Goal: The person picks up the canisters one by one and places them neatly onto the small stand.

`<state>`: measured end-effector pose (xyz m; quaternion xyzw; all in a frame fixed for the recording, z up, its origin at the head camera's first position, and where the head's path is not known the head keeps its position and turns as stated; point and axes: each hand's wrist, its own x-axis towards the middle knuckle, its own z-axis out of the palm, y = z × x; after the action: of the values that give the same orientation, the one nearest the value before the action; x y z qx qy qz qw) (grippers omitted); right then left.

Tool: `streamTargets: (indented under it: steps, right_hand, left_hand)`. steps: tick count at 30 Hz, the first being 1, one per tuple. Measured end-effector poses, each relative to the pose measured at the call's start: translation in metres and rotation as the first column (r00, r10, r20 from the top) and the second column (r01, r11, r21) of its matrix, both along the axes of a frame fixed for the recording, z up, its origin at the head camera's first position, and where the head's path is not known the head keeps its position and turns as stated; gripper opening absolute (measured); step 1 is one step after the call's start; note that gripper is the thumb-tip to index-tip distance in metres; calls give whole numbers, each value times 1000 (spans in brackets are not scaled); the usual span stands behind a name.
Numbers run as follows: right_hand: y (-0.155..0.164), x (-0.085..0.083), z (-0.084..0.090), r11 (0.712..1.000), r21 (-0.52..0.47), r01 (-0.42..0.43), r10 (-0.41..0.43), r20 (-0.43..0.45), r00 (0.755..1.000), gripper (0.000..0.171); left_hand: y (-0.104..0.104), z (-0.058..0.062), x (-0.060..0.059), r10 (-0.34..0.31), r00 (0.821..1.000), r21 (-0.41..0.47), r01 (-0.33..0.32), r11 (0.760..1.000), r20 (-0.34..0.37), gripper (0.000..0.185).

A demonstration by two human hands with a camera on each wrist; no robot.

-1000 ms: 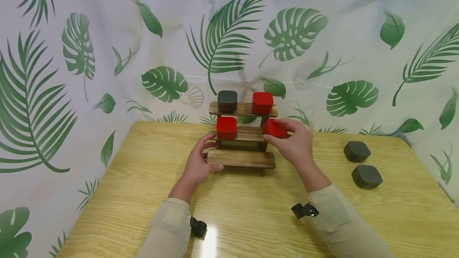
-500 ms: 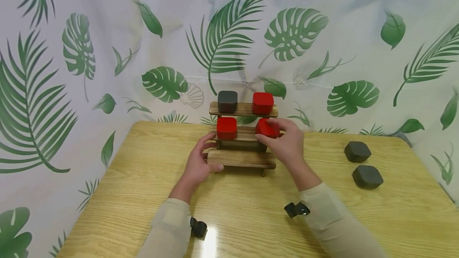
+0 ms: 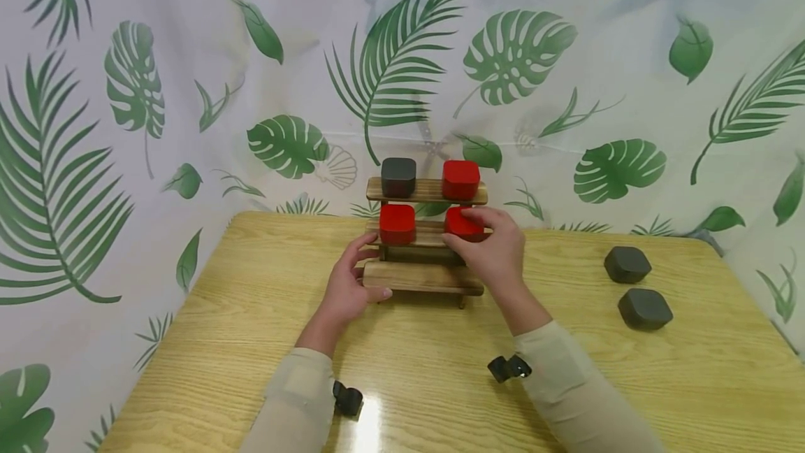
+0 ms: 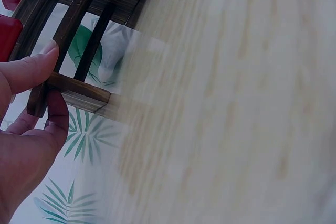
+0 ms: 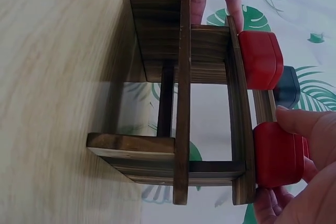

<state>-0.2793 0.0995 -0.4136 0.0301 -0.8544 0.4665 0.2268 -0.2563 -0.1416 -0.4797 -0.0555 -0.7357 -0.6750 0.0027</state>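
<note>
Under the right wrist [image 5: 315, 171], grip pinches red box [image 5: 278, 153]

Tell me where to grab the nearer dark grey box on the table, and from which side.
Take the nearer dark grey box by its two opposite side faces, coming straight down from above. It lies flat on the table, low and rounded at the corners, so the sides likely give the surest pinch. The other grey box sits just behind it, so grip left to right rather than front to back.
</note>
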Motion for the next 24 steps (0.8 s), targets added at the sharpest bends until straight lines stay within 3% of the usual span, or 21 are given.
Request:
streamTargets:
  steps: [8,24]
  right_hand:
    - [-2,-1,-4,1000,2,-15,15,-63,998,45]
    - [-5,1,-4,999,35,-8,10,-61,998,53]
  left_hand:
    - [0,0,0,1,1000,7,-1,1000,1,100]
    - [0,-1,0,-12,1000,10,12,1000,5,100]
